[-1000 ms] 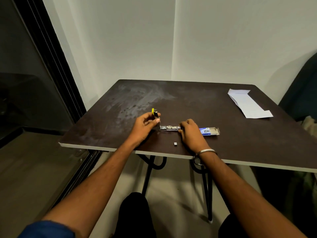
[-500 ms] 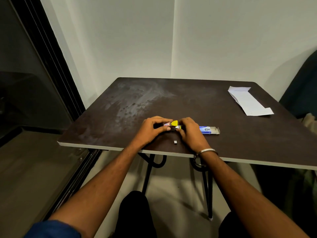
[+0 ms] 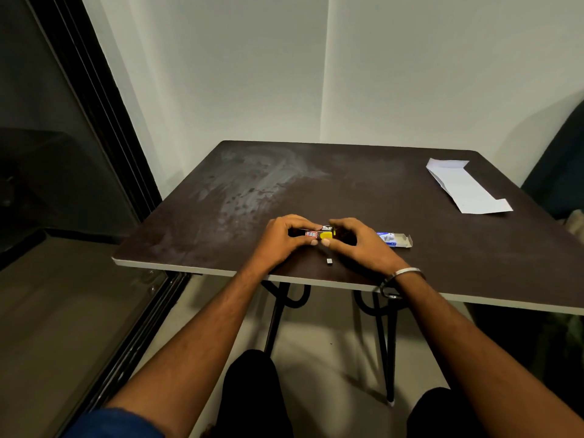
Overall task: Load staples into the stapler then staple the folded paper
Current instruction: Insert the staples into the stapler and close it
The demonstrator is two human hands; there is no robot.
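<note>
Surface (image 3: 363, 191): dark wood-look laminate, matt, with dull grey smears toward its far left corner. Stapler (image 3: 324, 234): glossy yellow plastic with bright metal. Staple box (image 3: 395, 240): printed card. Folded paper (image 3: 464, 188): white, matt. Bangle (image 3: 407, 272): polished metal.

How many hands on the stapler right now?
2: left hand grips the stapler at its left end, right hand grips its right end; both near the table front edge.

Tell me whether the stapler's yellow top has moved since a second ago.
Yes. The stapler top stood raised over the table then; now it is folded down flat toward the staple box, with left hand and right hand gripping it.
</note>
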